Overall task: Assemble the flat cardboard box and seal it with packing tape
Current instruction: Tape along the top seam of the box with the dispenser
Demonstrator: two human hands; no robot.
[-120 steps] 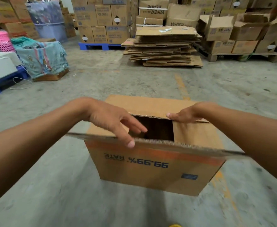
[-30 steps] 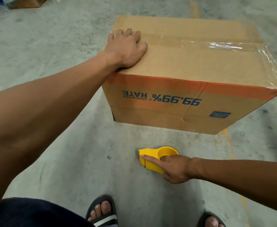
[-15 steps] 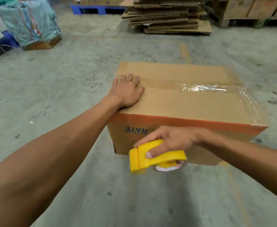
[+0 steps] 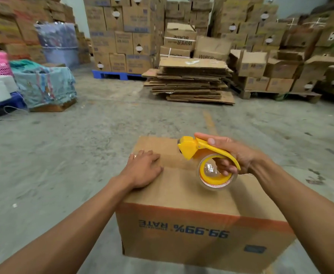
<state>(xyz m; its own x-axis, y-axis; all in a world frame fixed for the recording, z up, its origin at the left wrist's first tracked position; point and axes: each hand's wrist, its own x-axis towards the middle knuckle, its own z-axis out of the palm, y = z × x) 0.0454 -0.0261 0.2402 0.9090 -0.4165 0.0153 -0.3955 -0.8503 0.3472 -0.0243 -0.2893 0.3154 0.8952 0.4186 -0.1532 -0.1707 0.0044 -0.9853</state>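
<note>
Your cardboard box (image 4: 191,194) stands assembled on the concrete floor (image 4: 63,165), flaps folded shut. Your left hand (image 4: 142,171) lies flat, fingers spread, on its top, while your right hand (image 4: 229,157) grips the yellow tape dispenser (image 4: 201,153) above the seam. Judging from this view, taping that seam is what's left.

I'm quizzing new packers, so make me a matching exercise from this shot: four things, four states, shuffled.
Things:
1. left hand
2. right hand
3. cardboard box
4. flattened cartons

States:
A. stacked on the floor behind
B. flaps folded shut
C. resting flat on the box top
D. gripping the yellow tape dispenser

Pairs: 1-C, 2-D, 3-B, 4-A
</note>
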